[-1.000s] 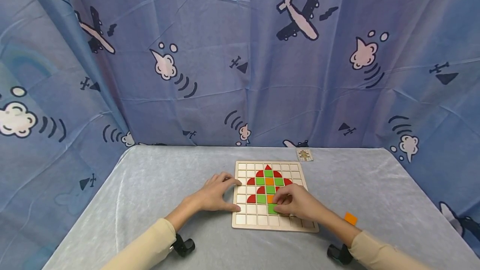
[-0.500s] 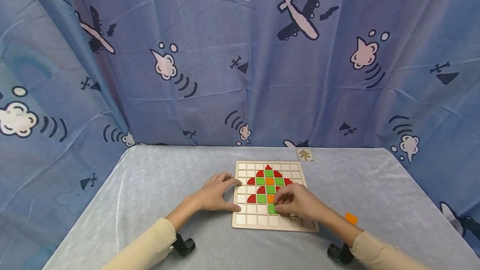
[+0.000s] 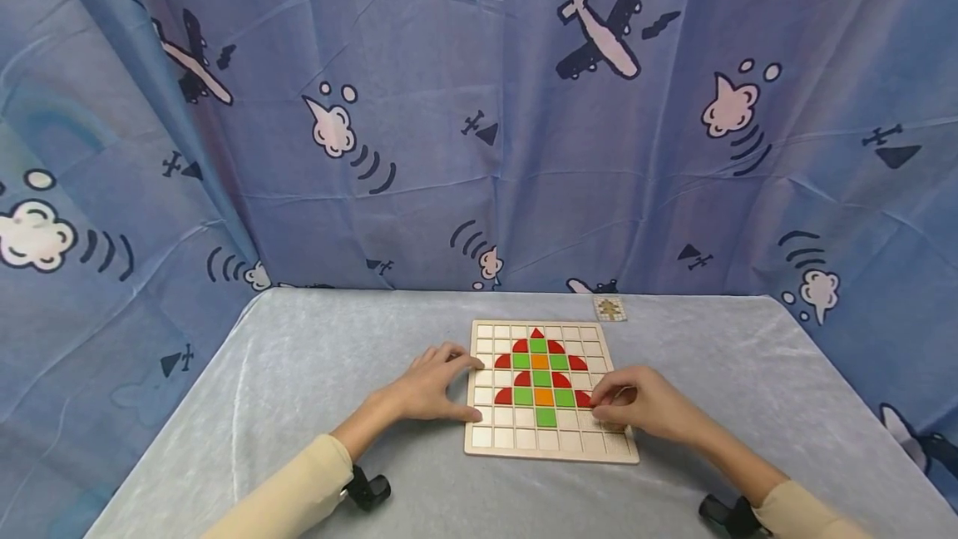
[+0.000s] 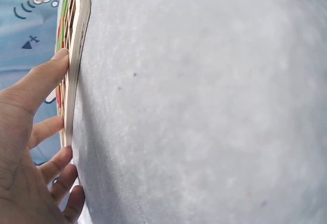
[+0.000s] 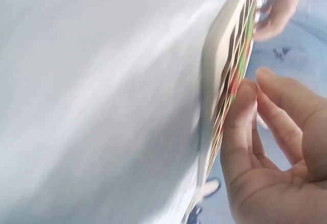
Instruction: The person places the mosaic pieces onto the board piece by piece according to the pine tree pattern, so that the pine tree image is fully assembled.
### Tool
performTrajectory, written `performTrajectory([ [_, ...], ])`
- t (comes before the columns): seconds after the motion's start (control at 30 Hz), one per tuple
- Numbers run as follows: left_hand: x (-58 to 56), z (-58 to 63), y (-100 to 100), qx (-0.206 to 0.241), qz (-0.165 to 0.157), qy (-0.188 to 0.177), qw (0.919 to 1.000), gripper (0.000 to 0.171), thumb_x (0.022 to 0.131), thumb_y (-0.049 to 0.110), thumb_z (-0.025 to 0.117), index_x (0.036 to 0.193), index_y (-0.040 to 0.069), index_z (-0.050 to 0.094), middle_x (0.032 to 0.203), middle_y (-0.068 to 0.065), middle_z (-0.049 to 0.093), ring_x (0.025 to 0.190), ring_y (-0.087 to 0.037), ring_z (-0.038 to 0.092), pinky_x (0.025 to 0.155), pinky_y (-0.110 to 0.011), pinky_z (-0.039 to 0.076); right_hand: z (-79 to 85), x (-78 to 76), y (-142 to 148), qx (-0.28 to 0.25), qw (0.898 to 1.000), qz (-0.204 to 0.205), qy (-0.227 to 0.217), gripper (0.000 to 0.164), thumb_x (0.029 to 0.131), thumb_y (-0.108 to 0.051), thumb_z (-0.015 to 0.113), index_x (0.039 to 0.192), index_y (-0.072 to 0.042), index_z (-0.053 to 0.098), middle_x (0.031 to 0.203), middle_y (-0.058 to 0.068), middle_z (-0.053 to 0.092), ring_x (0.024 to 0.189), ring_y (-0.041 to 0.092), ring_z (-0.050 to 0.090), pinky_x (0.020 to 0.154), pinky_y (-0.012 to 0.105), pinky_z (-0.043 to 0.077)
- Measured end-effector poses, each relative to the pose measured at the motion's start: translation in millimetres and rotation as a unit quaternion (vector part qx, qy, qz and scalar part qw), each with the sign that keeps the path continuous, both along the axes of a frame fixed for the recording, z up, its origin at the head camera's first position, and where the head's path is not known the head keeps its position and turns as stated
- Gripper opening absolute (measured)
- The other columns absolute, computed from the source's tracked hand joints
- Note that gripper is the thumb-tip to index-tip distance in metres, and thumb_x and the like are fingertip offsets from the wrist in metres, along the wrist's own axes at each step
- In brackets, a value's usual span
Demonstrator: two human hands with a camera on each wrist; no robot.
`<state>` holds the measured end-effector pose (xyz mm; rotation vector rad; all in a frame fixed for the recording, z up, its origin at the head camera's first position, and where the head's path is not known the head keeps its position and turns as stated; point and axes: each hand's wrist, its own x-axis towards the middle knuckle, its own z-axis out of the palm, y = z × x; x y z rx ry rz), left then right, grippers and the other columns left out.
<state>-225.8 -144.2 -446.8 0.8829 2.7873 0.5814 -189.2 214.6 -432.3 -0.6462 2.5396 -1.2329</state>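
On the table lies a square wooden grid board (image 3: 516, 439) with red, green and orange tiles set in a tree pattern. My left hand (image 3: 434, 385) rests at its left edge; in the left wrist view the thumb (image 4: 48, 73) touches the rim, other fingers spread below. Over the right side is my right hand (image 3: 644, 402), fingers bent, tips right at a red quarter-round tile (image 3: 583, 398). In the right wrist view that hand (image 5: 276, 152) has its fingertips close together beside the red tile. A green square tile (image 3: 546, 417) sits at the trunk.
A small card with a tree picture (image 3: 609, 309) lies behind the board at the table's far edge. The grey cloth-covered table (image 3: 314, 331) ends at a blue curtain (image 3: 419, 106) printed with planes. Black wrist cameras (image 3: 367, 489) are strapped to both wrists.
My right hand has moved right, from the green trunk tile to the red tile, uncovering tiles at the tree's right. The orange tile by the right forearm is out of sight. Left hand unchanged.
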Motion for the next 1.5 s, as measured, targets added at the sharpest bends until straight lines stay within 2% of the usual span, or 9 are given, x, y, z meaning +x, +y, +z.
performTrajectory([
  [0.2, -1.8, -0.5, -1.0, 0.002, -0.003, 0.002, 1.0, 0.072, 0.078, 0.06, 0.075, 0.138, 0.027, 0.053, 0.143, -0.003, 0.044, 0.127, -0.025, 0.042, 0.102, -0.051, 0.038, 2.9, 3.4, 34.4, -0.014, 1.0, -0.012, 0.002, 0.016, 0.087, -0.018, 0.075, 0.096, -0.005, 0.073, 0.092, 0.009, 0.071, 0.074, 0.003, 0.063, 0.064, 0.026, 0.056],
  [0.33, -2.4, -1.9, -1.3, -0.002, -0.001, 0.002, 1.0, 0.072, 0.078, 0.061, 0.074, 0.139, 0.028, 0.052, 0.143, -0.002, 0.044, 0.128, -0.024, 0.042, 0.103, -0.05, 0.038, 2.9, 4.9, 53.7, 0.016, 0.999, -0.022, 0.028, 0.016, 0.087, -0.02, 0.075, 0.095, -0.006, 0.073, 0.092, 0.005, 0.071, 0.076, 0.0, 0.061, 0.065, 0.023, 0.054],
  [0.5, -1.6, -0.7, -0.6, 0.003, -0.002, 0.002, 1.0, 0.073, 0.077, 0.058, 0.076, 0.138, 0.027, 0.053, 0.142, -0.003, 0.045, 0.128, -0.025, 0.043, 0.104, -0.05, 0.037, 2.9, 8.1, 72.3, 0.035, 0.999, -0.035, 0.021, 0.017, 0.087, -0.02, 0.075, 0.095, -0.005, 0.072, 0.089, 0.001, 0.071, 0.073, 0.0, 0.061, 0.064, 0.024, 0.054],
  [0.7, -0.8, 0.6, 0.1, 0.005, 0.0, 0.002, 1.0, 0.073, 0.077, 0.058, 0.077, 0.138, 0.026, 0.053, 0.142, -0.003, 0.046, 0.128, -0.024, 0.043, 0.105, -0.05, 0.037, 2.6, 13.5, 90.4, 0.047, 0.997, -0.043, 0.041, 0.019, 0.086, -0.02, 0.076, 0.097, -0.005, 0.072, 0.088, -0.001, 0.071, 0.073, -0.002, 0.061, 0.063, 0.023, 0.054],
  [0.83, -0.1, 1.1, 0.3, 0.004, 0.003, 0.0, 1.0, 0.073, 0.077, 0.059, 0.076, 0.139, 0.027, 0.053, 0.143, -0.003, 0.045, 0.129, -0.024, 0.042, 0.106, -0.051, 0.037, 2.4, 16.1, 101.4, 0.055, 0.997, -0.05, 0.034, 0.025, 0.084, -0.02, 0.078, 0.1, -0.003, 0.071, 0.092, 0.003, 0.072, 0.076, -0.004, 0.06, 0.064, 0.022, 0.053],
  [0.97, 0.0, -0.1, 0.5, 0.003, 0.004, 0.0, 1.0, 0.073, 0.076, 0.059, 0.076, 0.138, 0.028, 0.053, 0.143, -0.003, 0.045, 0.128, -0.024, 0.042, 0.105, -0.051, 0.037, -0.4, 18.3, 110.5, 0.056, 0.997, -0.04, 0.018, 0.03, 0.082, -0.02, 0.08, 0.102, 0.001, 0.07, 0.092, 0.005, 0.072, 0.076, -0.004, 0.061, 0.065, 0.022, 0.054],
  [1.13, -0.3, -1.4, 0.8, 0.001, 0.004, 0.0, 1.0, 0.073, 0.076, 0.059, 0.076, 0.138, 0.028, 0.053, 0.142, -0.002, 0.045, 0.127, -0.023, 0.042, 0.102, -0.05, 0.037, -7.8, 21.7, 116.3, 0.057, 0.998, -0.024, 0.019, 0.034, 0.077, -0.021, 0.084, 0.101, 0.0, 0.07, 0.09, 0.0, 0.071, 0.075, -0.004, 0.061, 0.065, 0.021, 0.053],
  [1.5, -0.8, -1.5, 1.5, 0.0, 0.002, 0.003, 1.0, 0.072, 0.077, 0.058, 0.077, 0.138, 0.028, 0.053, 0.142, -0.002, 0.046, 0.127, -0.024, 0.043, 0.103, -0.05, 0.038, -10.3, 23.7, 117.3, 0.065, 0.997, -0.016, 0.03, 0.03, 0.076, -0.02, 0.084, 0.096, -0.003, 0.07, 0.086, -0.006, 0.069, 0.074, -0.004, 0.057, 0.064, 0.019, 0.051],
])
